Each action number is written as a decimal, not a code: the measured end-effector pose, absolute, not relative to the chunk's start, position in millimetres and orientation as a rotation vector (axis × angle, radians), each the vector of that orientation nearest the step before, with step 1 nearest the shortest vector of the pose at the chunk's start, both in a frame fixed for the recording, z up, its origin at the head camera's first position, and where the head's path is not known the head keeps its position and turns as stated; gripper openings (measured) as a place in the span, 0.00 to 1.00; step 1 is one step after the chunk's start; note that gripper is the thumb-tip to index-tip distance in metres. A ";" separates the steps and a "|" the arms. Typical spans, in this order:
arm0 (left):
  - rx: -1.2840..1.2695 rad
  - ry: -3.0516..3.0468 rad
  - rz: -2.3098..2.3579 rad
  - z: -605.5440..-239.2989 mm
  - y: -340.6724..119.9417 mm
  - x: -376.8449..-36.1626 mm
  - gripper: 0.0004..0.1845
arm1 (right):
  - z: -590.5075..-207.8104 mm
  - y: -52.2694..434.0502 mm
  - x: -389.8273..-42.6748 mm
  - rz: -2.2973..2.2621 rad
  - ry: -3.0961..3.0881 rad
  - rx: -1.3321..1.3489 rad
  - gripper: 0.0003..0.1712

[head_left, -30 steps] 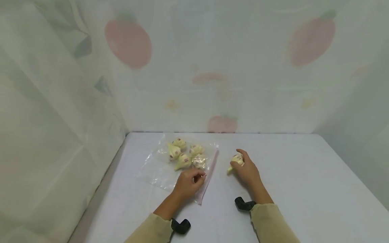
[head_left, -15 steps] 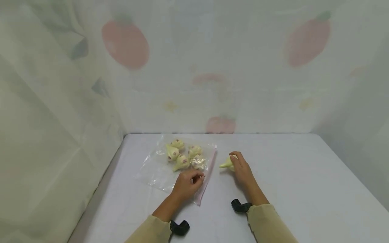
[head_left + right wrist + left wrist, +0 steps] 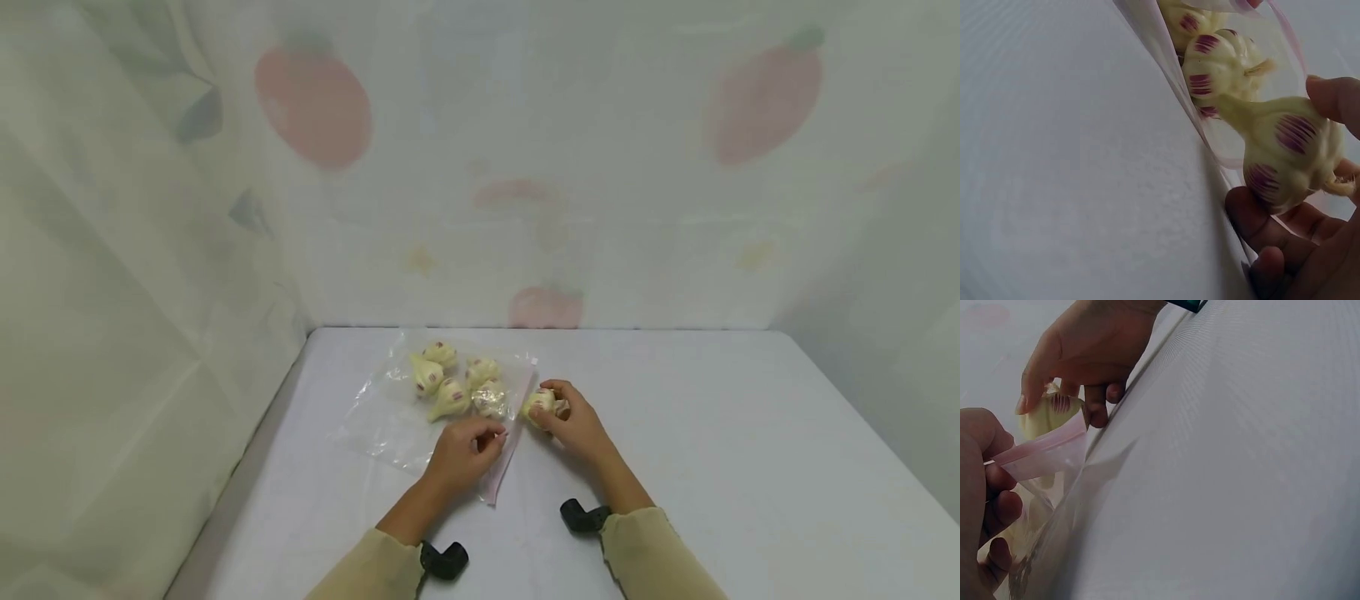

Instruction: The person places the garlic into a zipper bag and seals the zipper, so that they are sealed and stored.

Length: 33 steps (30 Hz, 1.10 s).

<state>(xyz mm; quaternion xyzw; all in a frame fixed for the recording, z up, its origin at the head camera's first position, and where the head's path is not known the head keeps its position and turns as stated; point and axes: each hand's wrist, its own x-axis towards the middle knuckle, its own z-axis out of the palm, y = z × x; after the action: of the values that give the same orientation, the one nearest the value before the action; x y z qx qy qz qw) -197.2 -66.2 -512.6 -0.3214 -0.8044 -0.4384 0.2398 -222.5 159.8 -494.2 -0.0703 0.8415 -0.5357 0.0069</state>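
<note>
A clear zip bag (image 3: 390, 423) with a pink zip edge lies on the table, holding several pale garlic bulbs (image 3: 451, 398) with purple streaks. My left hand (image 3: 459, 457) pinches the bag's pink edge (image 3: 1047, 452) between thumb and finger. In the right wrist view the bag mouth gapes, with bulbs visible inside. My right hand (image 3: 576, 425) grips one garlic bulb (image 3: 1291, 147) by its sides, root end toward the palm. Its stem points into the bag's mouth, in front of a bulb inside (image 3: 1219, 65).
The bag rests on a white table (image 3: 712, 450) near its far left part. A pale patterned cloth (image 3: 637, 167) hangs behind the table, and another cloth (image 3: 112, 333) hangs along the left side. Black wrist mounts (image 3: 444, 561) sit on both arms.
My right hand has moved left with the garlic bulb, from beside the bag to its mouth, turning the stem toward the bag. The left hand has stayed on the bag's edge.
</note>
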 end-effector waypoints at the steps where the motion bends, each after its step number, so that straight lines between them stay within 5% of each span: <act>1: -0.879 -2.203 -1.201 -513.2 -66.5 -196.8 0.05 | -495.2 159.3 -222.4 -1.673 2.627 -0.227 0.29; 17: -0.905 -2.183 -1.201 -511.2 -65.5 -196.5 0.05 | -494.9 148.7 -219.2 -1.650 2.624 -0.305 0.31; 33: -0.900 -2.199 -1.195 -508.1 -63.2 -194.0 0.05 | -498.5 143.0 -221.7 -1.704 2.797 -0.197 0.08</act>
<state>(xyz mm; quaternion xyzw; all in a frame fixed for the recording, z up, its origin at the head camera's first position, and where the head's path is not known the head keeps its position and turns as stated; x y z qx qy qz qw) -194.0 -63.2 -508.1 -0.3288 -0.8028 -0.4365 0.2386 -221.7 143.0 -498.5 -0.0598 0.8504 -0.5181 -0.0697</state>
